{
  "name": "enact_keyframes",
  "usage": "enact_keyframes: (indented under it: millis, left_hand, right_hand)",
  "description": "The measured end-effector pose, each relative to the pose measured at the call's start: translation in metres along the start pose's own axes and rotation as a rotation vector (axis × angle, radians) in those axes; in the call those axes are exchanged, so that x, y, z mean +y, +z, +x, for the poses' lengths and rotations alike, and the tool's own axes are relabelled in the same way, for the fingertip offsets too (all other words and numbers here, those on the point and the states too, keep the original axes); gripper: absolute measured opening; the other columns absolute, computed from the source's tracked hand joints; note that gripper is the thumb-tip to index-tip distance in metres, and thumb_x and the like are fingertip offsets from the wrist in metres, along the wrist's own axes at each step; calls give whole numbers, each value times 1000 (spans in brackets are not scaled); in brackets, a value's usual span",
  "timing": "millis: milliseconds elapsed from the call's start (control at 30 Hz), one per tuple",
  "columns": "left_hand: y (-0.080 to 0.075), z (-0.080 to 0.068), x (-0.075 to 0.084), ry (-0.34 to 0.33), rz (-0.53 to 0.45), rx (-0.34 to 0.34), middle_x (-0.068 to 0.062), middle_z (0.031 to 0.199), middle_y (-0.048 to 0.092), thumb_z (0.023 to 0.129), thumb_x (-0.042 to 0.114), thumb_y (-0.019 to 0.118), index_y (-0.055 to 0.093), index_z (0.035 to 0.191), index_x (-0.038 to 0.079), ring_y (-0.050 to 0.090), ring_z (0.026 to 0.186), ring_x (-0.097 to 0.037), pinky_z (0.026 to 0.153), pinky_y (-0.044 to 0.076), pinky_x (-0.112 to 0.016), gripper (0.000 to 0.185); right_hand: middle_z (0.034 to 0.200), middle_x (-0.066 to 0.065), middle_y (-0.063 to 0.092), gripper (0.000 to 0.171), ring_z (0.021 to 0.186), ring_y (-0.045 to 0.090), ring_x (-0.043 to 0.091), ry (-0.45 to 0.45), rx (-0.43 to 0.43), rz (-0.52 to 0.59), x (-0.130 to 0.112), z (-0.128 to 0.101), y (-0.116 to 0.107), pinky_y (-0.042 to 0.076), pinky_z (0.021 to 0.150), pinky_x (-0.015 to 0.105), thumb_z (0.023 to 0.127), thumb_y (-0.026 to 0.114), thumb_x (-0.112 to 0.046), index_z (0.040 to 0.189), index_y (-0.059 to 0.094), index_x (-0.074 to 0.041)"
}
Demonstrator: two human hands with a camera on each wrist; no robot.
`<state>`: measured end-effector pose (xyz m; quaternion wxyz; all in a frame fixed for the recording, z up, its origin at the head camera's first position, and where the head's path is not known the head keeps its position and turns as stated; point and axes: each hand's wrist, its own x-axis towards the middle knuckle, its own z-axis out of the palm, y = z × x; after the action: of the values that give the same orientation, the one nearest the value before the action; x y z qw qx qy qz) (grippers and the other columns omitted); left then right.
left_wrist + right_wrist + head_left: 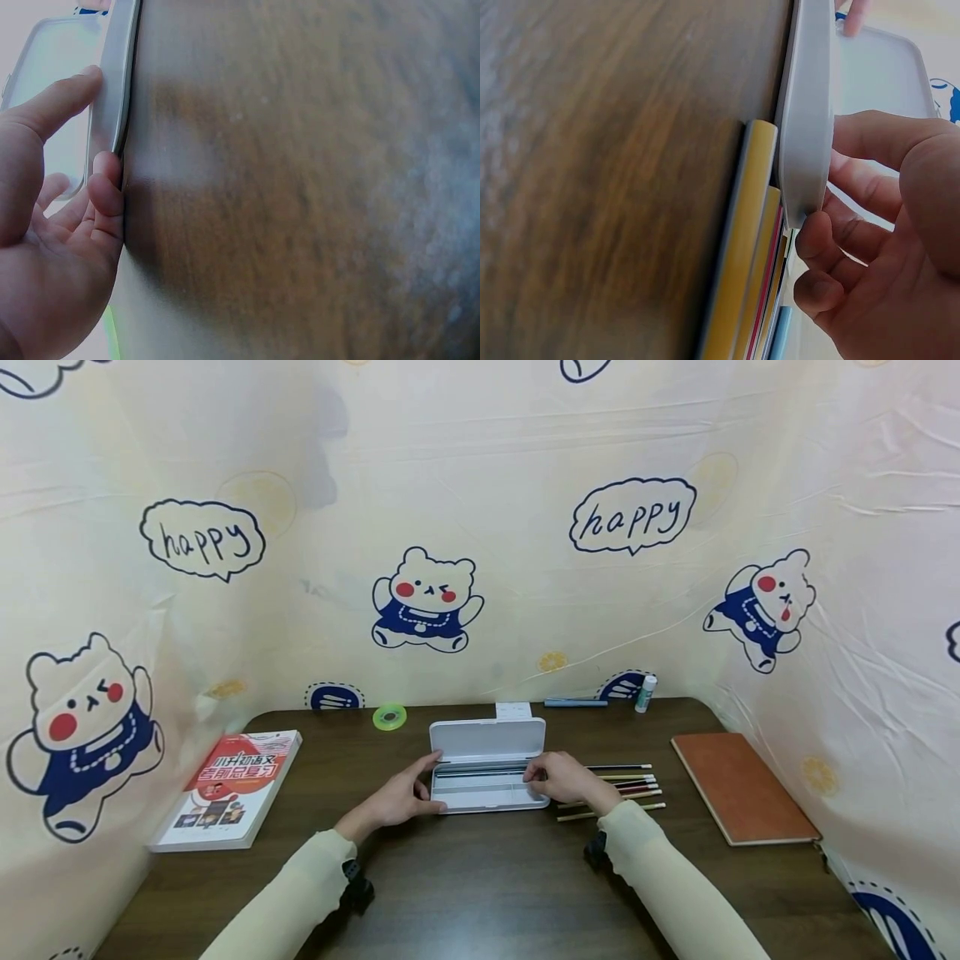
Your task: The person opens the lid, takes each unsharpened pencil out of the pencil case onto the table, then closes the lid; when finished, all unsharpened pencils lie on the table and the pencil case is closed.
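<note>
A white pencil case (491, 799) lies open on the table, its lid (487, 742) raised at the back. Dark pencils (480, 768) lie in its rear compartment. My left hand (397, 795) holds the left end of the case; in the left wrist view the thumb rests along the front wall and other fingers are curled at the end. My right hand (566, 779) reaches over the right end with bent fingers. Some fingertips are hidden inside the case, while others touch its outer corner in the right wrist view. Whether they pinch anything inside cannot be seen.
Several pencils (637, 794) lie beside the case's right end. A book (225, 789) is at left and a brown notebook (742, 785) at right. Along the back are green tape (389, 717), a white box-like item (513, 711), a blue pen (576, 702) and a glue stick (645, 694).
</note>
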<state>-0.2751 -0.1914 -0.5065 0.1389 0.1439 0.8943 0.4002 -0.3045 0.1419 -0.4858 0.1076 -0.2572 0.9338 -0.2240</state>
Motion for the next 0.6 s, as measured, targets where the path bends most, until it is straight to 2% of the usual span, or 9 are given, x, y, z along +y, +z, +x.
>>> enact_keyframes:
  millis: [300,600]
  left_hand:
    - [0,-1,2,2,15,6,-8,146,47,83,34,81,24,159,27,56,84,-13,74,47,-27,95]
    - [0,-2,3,9,2,5,-10,145,47,84,34,81,25,159,25,55,85,-15,75,46,-29,94]
  right_hand:
    - [87,-5,65,8,81,54,12,1,15,27,-1,1,0,48,77,32,91,70,-10,92,71,-18]
    - [83,-7,65,9,79,54,11,15,81,39,0,2,-1,46,77,32,88,74,-10,89,73,-19]
